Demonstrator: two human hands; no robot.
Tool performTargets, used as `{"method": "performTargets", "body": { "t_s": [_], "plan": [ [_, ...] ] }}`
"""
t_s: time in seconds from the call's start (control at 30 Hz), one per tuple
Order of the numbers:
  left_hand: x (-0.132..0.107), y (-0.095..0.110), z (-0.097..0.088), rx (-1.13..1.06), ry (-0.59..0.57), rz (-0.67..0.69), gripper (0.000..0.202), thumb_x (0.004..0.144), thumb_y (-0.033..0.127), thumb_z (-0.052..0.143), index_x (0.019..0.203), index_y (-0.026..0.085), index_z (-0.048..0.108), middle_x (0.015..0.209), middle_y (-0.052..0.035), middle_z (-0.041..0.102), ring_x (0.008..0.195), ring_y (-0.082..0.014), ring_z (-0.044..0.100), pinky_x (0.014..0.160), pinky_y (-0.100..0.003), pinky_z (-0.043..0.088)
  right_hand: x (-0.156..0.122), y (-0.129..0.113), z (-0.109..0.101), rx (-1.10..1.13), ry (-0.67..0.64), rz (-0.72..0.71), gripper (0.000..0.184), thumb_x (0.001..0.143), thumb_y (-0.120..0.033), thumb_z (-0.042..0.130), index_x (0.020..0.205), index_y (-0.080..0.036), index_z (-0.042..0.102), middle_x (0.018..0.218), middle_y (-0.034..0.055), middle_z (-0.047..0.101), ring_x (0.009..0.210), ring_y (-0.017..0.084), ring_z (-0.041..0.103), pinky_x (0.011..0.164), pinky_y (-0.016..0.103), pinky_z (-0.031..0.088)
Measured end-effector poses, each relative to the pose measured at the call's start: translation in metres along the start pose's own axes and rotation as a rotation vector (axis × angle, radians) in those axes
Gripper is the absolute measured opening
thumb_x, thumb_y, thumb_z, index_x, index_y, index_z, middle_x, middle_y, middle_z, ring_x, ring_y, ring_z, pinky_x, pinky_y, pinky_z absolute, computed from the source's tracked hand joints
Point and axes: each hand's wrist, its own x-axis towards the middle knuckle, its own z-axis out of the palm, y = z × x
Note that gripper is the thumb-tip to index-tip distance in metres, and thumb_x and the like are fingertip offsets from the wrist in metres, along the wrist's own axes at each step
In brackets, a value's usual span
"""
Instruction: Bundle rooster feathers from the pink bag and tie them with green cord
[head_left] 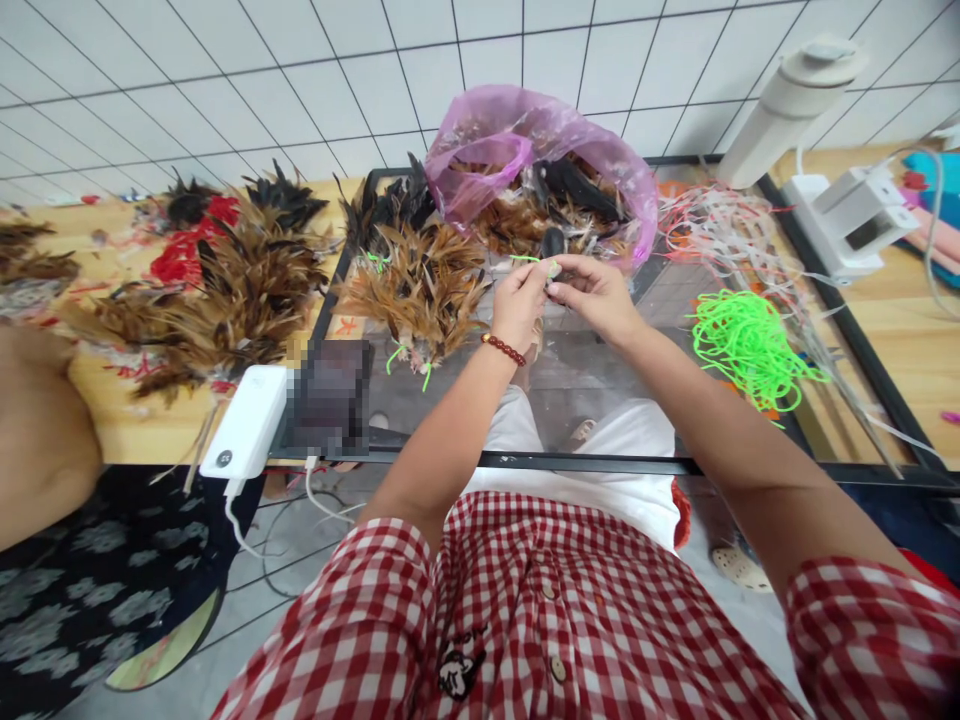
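Observation:
My left hand, with a red bead bracelet at the wrist, meets my right hand above the glass tabletop. The fingers of both are pinched together. Between them a dark feather points away from me, and a short bright green cord sticks out to the left. Which fingertips grip the feather and which the cord is partly hidden. Close to my left hand lies a pile of brown feather bunches, some tied with green cord. Beyond my hands sits a pink plastic bag holding loose feathers.
A heap of green cords lies to the right, near pale strands. Farther right stand a white bottle and a white socket block. More feathers, a white power bank and another person's arm are left.

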Motion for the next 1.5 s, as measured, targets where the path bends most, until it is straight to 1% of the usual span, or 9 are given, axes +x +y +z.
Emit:
{"method": "performTargets", "body": {
  "t_s": [0.1,0.27,0.5,0.63,0.8,0.93,1.03,1.27,1.5],
  "plan": [
    [-0.001,0.001,-0.001,-0.032,-0.031,0.05,0.029,0.084,0.043,0.077,0.096,0.018,0.068,0.066,0.005,0.056,0.047,-0.0001,0.04,0.041,-0.014,0.027,0.001,0.001,-0.005,-0.065,0.078,-0.005,0.042,0.072,-0.06,0.083,0.089,-0.023,0.072,0.084,0.0024,0.067,0.069,0.015,0.06,0.066,0.032,0.056],
    [-0.002,0.0,-0.002,-0.012,-0.06,0.007,0.023,0.086,0.037,0.076,0.089,0.017,0.066,0.07,0.0045,0.058,0.045,0.0017,0.035,0.04,-0.013,0.025,0.002,-0.006,-0.013,-0.164,0.013,-0.13,0.045,0.071,-0.056,0.085,0.105,-0.029,0.074,0.115,0.0057,0.069,0.09,0.02,0.065,0.075,0.035,0.056],
    [-0.002,0.004,-0.001,-0.058,-0.015,-0.004,0.018,0.087,0.033,0.074,0.088,0.017,0.065,0.07,0.0048,0.059,0.043,0.0021,0.033,0.038,-0.014,0.021,-0.001,-0.006,-0.011,-0.298,0.066,-0.129,0.032,0.079,-0.053,0.075,0.074,-0.022,0.068,0.076,0.0035,0.067,0.073,0.018,0.058,0.073,0.035,0.05],
    [0.001,0.005,-0.005,-0.144,-0.04,0.007,0.015,0.088,0.03,0.072,0.096,0.018,0.067,0.078,0.0031,0.064,0.043,0.0018,0.034,0.038,-0.014,0.024,-0.002,-0.004,-0.012,-0.22,-0.028,-0.103,0.029,0.076,-0.045,0.075,0.069,-0.021,0.06,0.081,0.0031,0.066,0.072,0.015,0.056,0.065,0.03,0.045],
    [0.003,0.004,-0.009,-0.116,-0.139,-0.041,0.011,0.087,0.026,0.069,0.087,0.015,0.067,0.075,0.0004,0.064,0.05,-0.0024,0.047,0.044,-0.016,0.035,0.0,0.002,-0.017,-0.201,-0.069,0.046,0.015,0.074,-0.028,0.068,0.068,-0.021,0.056,0.059,-0.0035,0.054,0.056,0.012,0.048,0.057,0.027,0.04],
    [0.0,0.004,-0.007,0.006,-0.252,-0.02,0.016,0.085,0.022,0.067,0.071,0.014,0.065,0.076,-0.0018,0.065,0.064,-0.0077,0.058,0.06,-0.02,0.048,0.004,-0.001,-0.022,-0.043,0.049,0.071,0.015,0.074,-0.029,0.066,0.069,-0.021,0.055,0.066,-0.0012,0.061,0.056,0.01,0.05,0.056,0.026,0.04],
    [0.0,0.001,-0.006,0.098,-0.281,0.072,0.027,0.083,0.017,0.066,0.058,0.015,0.056,0.077,-0.0011,0.064,0.072,-0.0087,0.058,0.072,-0.022,0.049,0.006,-0.006,-0.028,0.035,0.062,0.066,0.017,0.073,-0.03,0.068,0.068,-0.021,0.054,0.071,0.0006,0.065,0.058,0.011,0.052,0.055,0.026,0.041],
    [0.01,-0.013,-0.01,0.465,-0.273,0.276,0.034,0.083,0.012,0.052,0.051,0.019,0.04,0.062,0.0009,0.043,0.067,-0.011,0.043,0.069,-0.023,0.04,0.005,-0.011,-0.038,-0.154,-0.023,-0.025,0.021,0.079,-0.032,0.073,0.067,-0.021,0.06,0.069,0.0007,0.062,0.065,0.013,0.054,0.062,0.029,0.045],
    [0.004,-0.009,-0.009,0.947,-0.338,0.441,0.03,0.083,0.019,0.057,0.056,0.019,0.044,0.069,-0.0006,0.049,0.073,-0.0152,0.048,0.074,-0.03,0.041,0.007,-0.017,-0.034,-0.265,-0.121,-0.18,0.019,0.08,-0.025,0.074,0.066,-0.02,0.062,0.077,0.0017,0.062,0.073,0.014,0.056,0.072,0.03,0.047]
  ]
}}
